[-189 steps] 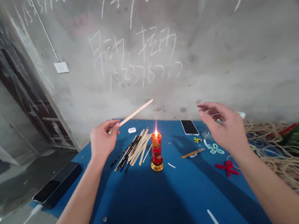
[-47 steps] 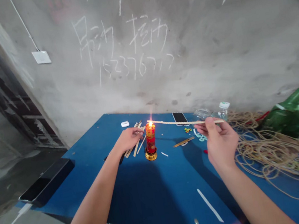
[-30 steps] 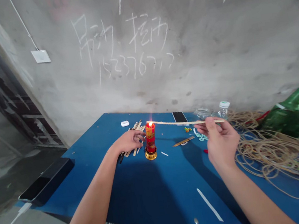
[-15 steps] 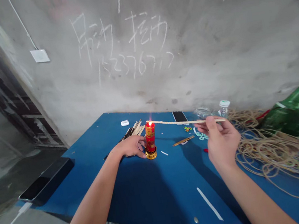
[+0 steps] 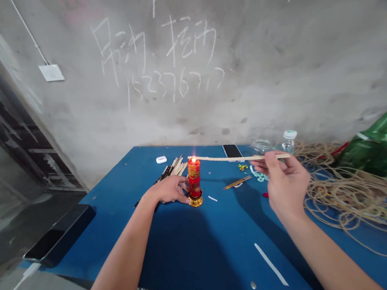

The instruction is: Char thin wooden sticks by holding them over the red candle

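Observation:
A lit red candle [image 5: 194, 178] stands upright in a gold base [image 5: 196, 201] on the blue table. My left hand [image 5: 172, 190] is at its left side, the curled fingers and thumb gripping low by the base. Between thumb and fingers, my right hand [image 5: 287, 177] pinches a thin pale bamboo strip [image 5: 232, 159]. The strip runs leftward, nearly level, with its far end in the flame. Behind my left hand lies a bundle of pale and dark sticks [image 5: 175, 167], partly covered by that hand.
Green glass bottles [image 5: 378, 141] and coiled tan cord [image 5: 358, 202] occupy the right. A phone [image 5: 231, 151], clear jars [image 5: 261, 145] and a wooden-handled tool [image 5: 237, 182] lie farther back. Another phone on a black block [image 5: 61, 235] sits at the left edge. A white strip [image 5: 271, 264] lies in front.
Almost nothing differs. The bamboo strip and my right hand have shifted very slightly left, with the strip's tip still at the flame. My left hand stays by the candle.

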The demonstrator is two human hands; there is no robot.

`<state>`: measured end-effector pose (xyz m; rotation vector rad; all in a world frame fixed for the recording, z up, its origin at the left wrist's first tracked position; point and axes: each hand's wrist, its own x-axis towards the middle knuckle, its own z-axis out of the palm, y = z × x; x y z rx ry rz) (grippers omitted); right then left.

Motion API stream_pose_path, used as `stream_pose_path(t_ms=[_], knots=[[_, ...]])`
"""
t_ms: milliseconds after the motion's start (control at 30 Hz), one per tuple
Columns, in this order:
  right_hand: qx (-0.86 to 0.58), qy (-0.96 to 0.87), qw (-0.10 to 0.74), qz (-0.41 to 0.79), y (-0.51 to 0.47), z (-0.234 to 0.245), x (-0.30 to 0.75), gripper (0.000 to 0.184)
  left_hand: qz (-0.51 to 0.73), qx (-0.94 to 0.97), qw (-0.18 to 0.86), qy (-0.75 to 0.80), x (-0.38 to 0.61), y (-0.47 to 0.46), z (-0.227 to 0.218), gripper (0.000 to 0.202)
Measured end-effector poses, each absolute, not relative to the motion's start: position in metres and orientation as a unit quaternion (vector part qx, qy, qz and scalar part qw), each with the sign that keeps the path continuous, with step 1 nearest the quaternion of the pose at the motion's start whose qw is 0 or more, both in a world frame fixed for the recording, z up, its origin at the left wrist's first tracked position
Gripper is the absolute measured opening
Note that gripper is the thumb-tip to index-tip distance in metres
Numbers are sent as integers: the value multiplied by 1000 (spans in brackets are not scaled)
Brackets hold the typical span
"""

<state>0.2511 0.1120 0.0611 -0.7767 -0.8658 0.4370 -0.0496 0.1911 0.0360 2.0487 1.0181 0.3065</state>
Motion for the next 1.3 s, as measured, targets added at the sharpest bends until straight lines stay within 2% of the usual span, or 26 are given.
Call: stream_pose_path(t_ms=[233, 433, 1167, 1300], knots=[[-364, -405, 813, 208, 112, 61, 250, 35, 123, 813, 392, 413, -50, 191, 37, 62], [-362, -400, 818, 200, 113, 62, 253, 31, 125, 808, 405, 409, -51, 193, 34, 69], [-364, -401, 823, 169, 115, 64, 259, 29, 129, 810, 410, 399, -50, 191, 34, 52], [-359, -410, 820, 176, 113, 65, 257, 31, 122, 804, 431, 391, -50, 190, 36, 56]])
